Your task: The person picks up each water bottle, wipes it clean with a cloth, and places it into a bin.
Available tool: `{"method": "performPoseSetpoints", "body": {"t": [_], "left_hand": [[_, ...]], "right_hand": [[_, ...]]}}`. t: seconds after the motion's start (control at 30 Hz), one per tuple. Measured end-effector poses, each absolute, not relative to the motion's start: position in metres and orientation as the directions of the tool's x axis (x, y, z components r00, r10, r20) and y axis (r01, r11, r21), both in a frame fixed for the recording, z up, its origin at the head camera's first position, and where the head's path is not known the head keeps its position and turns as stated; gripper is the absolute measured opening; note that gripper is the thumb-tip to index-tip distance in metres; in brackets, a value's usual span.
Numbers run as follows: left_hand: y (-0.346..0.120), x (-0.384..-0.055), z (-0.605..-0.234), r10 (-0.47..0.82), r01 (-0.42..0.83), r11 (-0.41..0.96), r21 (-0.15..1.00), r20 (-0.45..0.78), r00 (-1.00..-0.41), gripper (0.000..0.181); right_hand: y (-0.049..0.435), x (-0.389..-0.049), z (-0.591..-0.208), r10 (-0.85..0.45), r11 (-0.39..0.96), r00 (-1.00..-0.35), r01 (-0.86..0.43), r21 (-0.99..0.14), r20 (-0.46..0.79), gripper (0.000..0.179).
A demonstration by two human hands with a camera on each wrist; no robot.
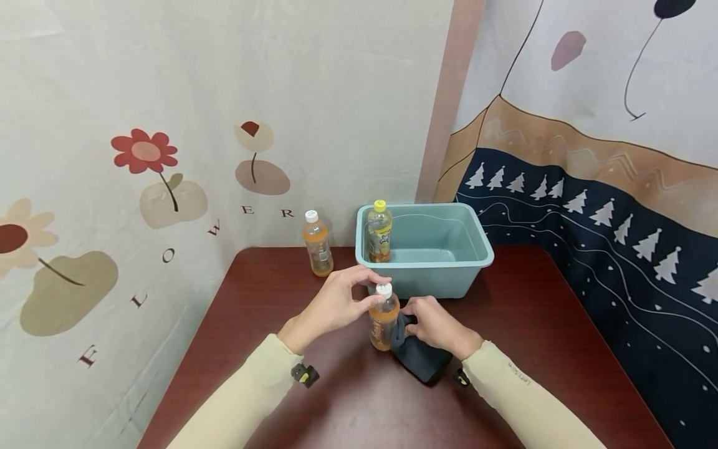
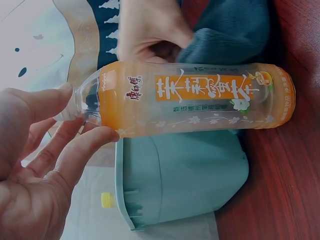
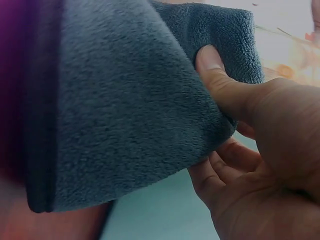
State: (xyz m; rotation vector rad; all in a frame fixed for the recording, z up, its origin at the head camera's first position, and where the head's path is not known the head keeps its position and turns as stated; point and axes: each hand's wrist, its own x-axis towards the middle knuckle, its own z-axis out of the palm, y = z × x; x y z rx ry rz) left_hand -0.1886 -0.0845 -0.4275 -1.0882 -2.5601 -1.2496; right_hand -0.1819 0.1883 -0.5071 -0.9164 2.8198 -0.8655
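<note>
My left hand pinches a clear plastic drink bottle at its neck, just by the white cap. An orange label with white lettering wraps the bottle, which looks upright in the head view. In the left wrist view, thumb and fingers curl about the neck. A dark grey-blue cloth is held folded in my right hand, close against the bottle's right side. The right wrist view shows the thumb pressing on the fluffy cloth, the other fingers beneath it.
Behind the hands stands a light blue plastic bin, with a yellow-capped bottle upright in its left end. Left of the bin, another white-capped bottle stands on the dark red table. Printed fabric walls close off the back and sides.
</note>
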Motion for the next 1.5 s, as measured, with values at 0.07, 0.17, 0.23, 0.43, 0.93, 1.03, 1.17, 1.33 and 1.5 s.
{"method": "performPoseSetpoints", "body": {"t": [0.07, 0.17, 0.23, 0.43, 0.93, 1.03, 1.17, 1.33, 1.5], "left_hand": [[-0.085, -0.189, -0.428, 0.559, 0.639, 0.410, 0.651, 0.375, -0.740, 0.035], [-0.085, -0.188, -0.428, 0.558, 0.644, 0.407, 0.647, 0.382, -0.737, 0.034], [-0.086, -0.189, -0.427, 0.559, 0.647, 0.404, 0.647, 0.385, -0.734, 0.034], [-0.085, -0.189, -0.426, 0.564, 0.654, 0.397, 0.644, 0.391, -0.727, 0.034], [-0.086, -0.189, -0.425, 0.558, 0.644, 0.414, 0.644, 0.379, -0.738, 0.036], [-0.086, -0.189, -0.426, 0.563, 0.651, 0.400, 0.645, 0.387, -0.730, 0.035], [-0.086, -0.190, -0.427, 0.568, 0.664, 0.379, 0.644, 0.405, -0.716, 0.034], [-0.086, -0.191, -0.426, 0.565, 0.664, 0.380, 0.643, 0.407, -0.718, 0.036], [-0.086, -0.191, -0.426, 0.561, 0.661, 0.397, 0.636, 0.402, -0.723, 0.037]], "right_hand": [[0.188, -0.182, -0.514, -0.558, 0.665, -0.822, -0.525, -0.531, 0.113, 0.025], [0.186, -0.184, -0.524, -0.562, 0.670, -0.821, -0.525, -0.524, 0.104, 0.027], [0.185, -0.185, -0.528, -0.560, 0.678, -0.823, -0.523, -0.517, 0.098, 0.029], [0.186, -0.188, -0.527, -0.548, 0.671, -0.828, -0.518, -0.530, 0.115, 0.027], [0.191, -0.182, -0.469, -0.511, 0.652, -0.838, -0.524, -0.548, 0.193, 0.027], [0.192, -0.180, -0.456, -0.512, 0.646, -0.834, -0.531, -0.548, 0.206, 0.027], [0.193, -0.176, -0.441, -0.499, 0.643, -0.833, -0.540, -0.543, 0.238, 0.028], [0.190, -0.175, -0.427, -0.482, 0.621, -0.824, -0.562, -0.546, 0.299, 0.032], [0.187, -0.176, -0.421, -0.487, 0.605, -0.810, -0.582, -0.543, 0.326, 0.032]]}}
